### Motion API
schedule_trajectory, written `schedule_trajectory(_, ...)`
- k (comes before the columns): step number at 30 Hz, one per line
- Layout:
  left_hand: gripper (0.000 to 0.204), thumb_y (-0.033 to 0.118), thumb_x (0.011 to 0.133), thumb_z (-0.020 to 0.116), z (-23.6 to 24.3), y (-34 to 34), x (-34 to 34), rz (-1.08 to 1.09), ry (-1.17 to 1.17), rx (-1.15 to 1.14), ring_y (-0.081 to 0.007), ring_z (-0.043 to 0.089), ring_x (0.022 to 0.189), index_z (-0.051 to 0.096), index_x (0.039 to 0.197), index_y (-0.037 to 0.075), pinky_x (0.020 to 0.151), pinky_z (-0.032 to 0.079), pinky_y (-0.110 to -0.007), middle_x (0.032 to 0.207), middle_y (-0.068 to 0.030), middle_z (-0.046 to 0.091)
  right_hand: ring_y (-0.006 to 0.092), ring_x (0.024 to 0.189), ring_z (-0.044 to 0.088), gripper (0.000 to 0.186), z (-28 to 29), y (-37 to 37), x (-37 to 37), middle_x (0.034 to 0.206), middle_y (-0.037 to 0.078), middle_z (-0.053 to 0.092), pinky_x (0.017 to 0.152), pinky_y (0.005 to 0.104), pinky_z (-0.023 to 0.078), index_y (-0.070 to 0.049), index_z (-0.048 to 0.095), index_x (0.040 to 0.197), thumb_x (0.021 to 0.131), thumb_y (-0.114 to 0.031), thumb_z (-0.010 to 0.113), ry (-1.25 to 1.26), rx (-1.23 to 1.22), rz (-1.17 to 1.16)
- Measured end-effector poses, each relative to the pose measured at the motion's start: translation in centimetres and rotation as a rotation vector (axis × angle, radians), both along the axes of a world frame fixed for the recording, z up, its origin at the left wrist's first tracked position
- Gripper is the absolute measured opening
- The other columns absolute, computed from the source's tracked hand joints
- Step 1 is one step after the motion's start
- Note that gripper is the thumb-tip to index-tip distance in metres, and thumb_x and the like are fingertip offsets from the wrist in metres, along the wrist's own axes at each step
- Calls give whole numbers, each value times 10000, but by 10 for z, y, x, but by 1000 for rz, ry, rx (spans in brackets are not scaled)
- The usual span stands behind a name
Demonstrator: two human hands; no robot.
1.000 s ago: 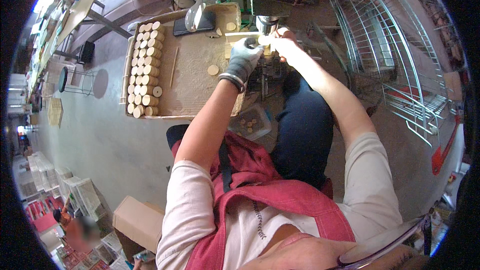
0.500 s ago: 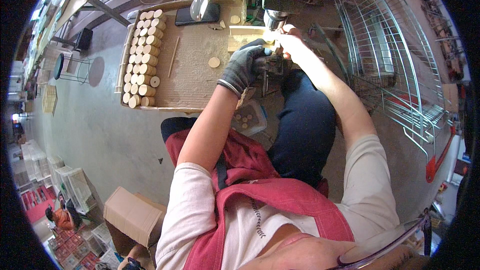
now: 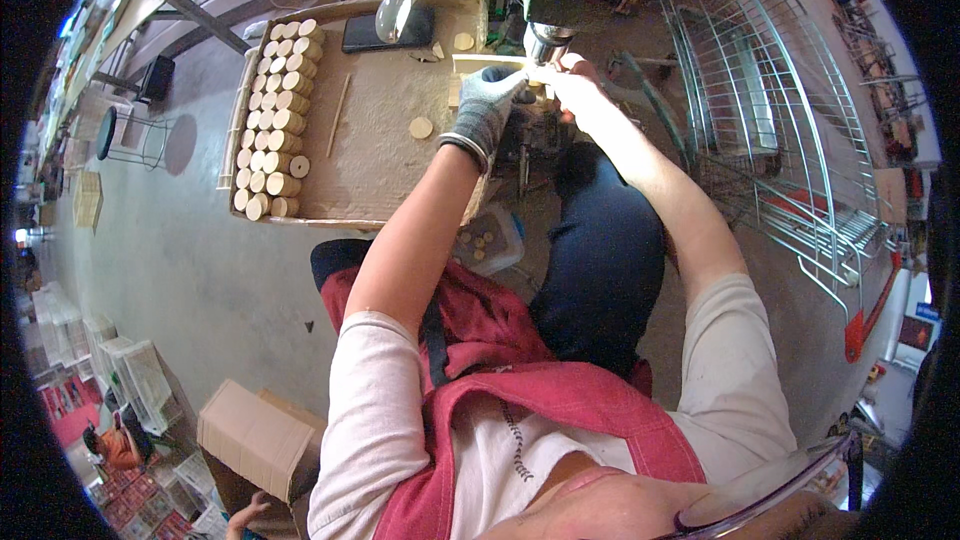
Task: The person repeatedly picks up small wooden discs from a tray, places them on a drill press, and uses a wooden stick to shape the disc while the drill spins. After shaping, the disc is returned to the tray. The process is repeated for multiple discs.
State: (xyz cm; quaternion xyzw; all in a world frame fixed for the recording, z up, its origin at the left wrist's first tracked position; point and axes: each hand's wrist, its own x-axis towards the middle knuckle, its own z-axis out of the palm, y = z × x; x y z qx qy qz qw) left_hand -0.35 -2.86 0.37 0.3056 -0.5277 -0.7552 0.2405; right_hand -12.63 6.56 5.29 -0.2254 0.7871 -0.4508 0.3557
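Observation:
Under the drill chuck (image 3: 548,40) of a machine, my two hands meet at a small, overlit pale piece whose shape I cannot make out. My left hand (image 3: 484,108), in a grey glove, is closed at the left of the chuck, beside a pale wooden strip (image 3: 490,63). My bare right hand (image 3: 575,87) has its fingers bent around the right side of the same spot. What either hand grips is hidden by fingers and glare. To the left, rows of short wooden cylinders (image 3: 283,100) stand in a shallow cardboard tray (image 3: 375,175); one nearby cylinder (image 3: 299,166) has a central hole.
In the tray lie a loose wooden disc (image 3: 421,127), a thin stick (image 3: 338,115) and a dark flat device (image 3: 375,32), below a lamp (image 3: 398,10). A plastic bin (image 3: 505,240) holds small discs. Right stands a wire cart (image 3: 800,140); lower left, a cardboard box (image 3: 255,435) and another person (image 3: 120,445).
My left glove has turned, now showing its lighter back, and has drawn slightly up and left. My right hand stays by the chuck. The view has shifted slightly.

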Motion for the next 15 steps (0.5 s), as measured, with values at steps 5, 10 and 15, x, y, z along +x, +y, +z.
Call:
schedule_trajectory(5,220,96,847,730,-9,-2,-7,1,-1,91,-169,685,781,679,1018,-34,734,546,-279,925,-90,715,95,461,478,293,-8,-4,-6,654,3,565,337,249,385,-103,651,820,804,-367,777,33,72,-32)
schedule_trajectory(10,203,62,830,730,-12,-5,-11,42,-98,-35,-162,681,813,681,1008,-24,739,552,-278,925,-81,714,100,496,506,326,-10,-2,-9,678,16,584,344,258,400,-93,622,834,793,-373,784,18,11,21)
schedule_trajectory(15,228,65,818,744,-10,-6,-14,23,-144,-9,-168,685,810,676,1015,-29,756,555,-288,924,-83,715,109,490,516,335,-8,-5,-3,690,23,597,348,268,409,-91,612,840,803,-381,775,58,50,-24)
